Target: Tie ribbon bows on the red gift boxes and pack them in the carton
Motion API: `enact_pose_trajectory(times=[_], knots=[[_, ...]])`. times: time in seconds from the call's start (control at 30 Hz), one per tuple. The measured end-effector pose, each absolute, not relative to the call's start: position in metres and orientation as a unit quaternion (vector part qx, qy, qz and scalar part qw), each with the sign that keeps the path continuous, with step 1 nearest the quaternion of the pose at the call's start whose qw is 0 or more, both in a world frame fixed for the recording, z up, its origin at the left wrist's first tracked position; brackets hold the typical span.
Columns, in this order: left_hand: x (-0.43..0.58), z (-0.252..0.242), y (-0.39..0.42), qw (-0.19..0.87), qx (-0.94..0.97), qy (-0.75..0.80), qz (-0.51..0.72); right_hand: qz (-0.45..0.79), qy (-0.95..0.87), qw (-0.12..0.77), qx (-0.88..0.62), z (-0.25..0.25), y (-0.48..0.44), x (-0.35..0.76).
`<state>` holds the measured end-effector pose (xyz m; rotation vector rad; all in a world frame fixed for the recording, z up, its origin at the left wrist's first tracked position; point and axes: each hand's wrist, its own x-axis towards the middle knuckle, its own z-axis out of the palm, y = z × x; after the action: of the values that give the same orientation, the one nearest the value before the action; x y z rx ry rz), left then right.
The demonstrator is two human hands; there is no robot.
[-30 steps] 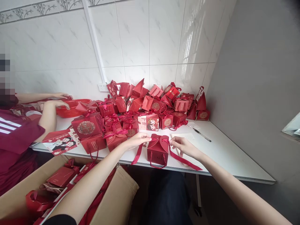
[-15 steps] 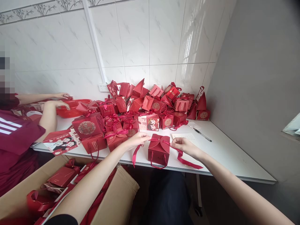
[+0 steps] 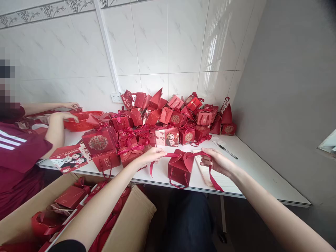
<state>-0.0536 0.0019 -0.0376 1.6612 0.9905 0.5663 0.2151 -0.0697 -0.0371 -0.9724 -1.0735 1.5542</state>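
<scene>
At the left edge, a co-worker [image 3: 23,161] in a maroon striped shirt reaches toward a red basin [image 3: 84,123]. Below, in the lower left, an open carton [image 3: 132,218] holds red boxes and ribbons. Above it, at the table [image 3: 262,168] edge, lies a card [image 3: 70,159] with a cartoon couple. A pile [image 3: 157,113] of red boxes spreads across the middle, against the tiled wall. Just below the centre, the left hand [image 3: 152,156] pinches one end of a ribbon [image 3: 172,154], fingertips clamped on it. Right of that hand, a red box [image 3: 180,172] stands upright on the table, the ribbon passing through its top flaps. The right hand [image 3: 216,161] grips the ribbon's other end between its fingers, the tail hanging over a notepad [image 3: 204,174]. Farther right lies a pen [image 3: 228,151].
</scene>
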Motion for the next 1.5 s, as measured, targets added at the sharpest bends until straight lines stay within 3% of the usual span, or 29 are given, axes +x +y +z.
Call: enact_pose_trajectory(times=[0.27,0.43,0.7,0.87,1.23,1.5], knots=[[-0.061,-0.021,0.001,0.646,0.619,0.343,0.285,0.686,-0.408,0.495,-0.345,-0.024,-0.075,0.221],[-0.065,-0.011,-0.004,0.647,0.618,0.337,0.292,0.691,-0.361,0.523,-0.345,-0.015,-0.077,0.222],[-0.088,-0.006,-0.005,0.543,0.709,0.42,0.161,0.689,-0.331,0.549,-0.34,0.004,-0.082,0.229],[-0.108,0.002,-0.008,0.612,0.69,0.372,0.106,0.685,-0.351,0.54,-0.339,0.016,-0.088,0.231],[-0.104,0.023,-0.005,0.654,0.607,0.319,0.32,0.64,-0.356,0.552,-0.399,0.036,-0.096,0.235],[-0.065,0.032,0.004,0.68,0.534,0.219,0.452,0.619,-0.373,0.625,-0.295,0.037,-0.088,0.22]])
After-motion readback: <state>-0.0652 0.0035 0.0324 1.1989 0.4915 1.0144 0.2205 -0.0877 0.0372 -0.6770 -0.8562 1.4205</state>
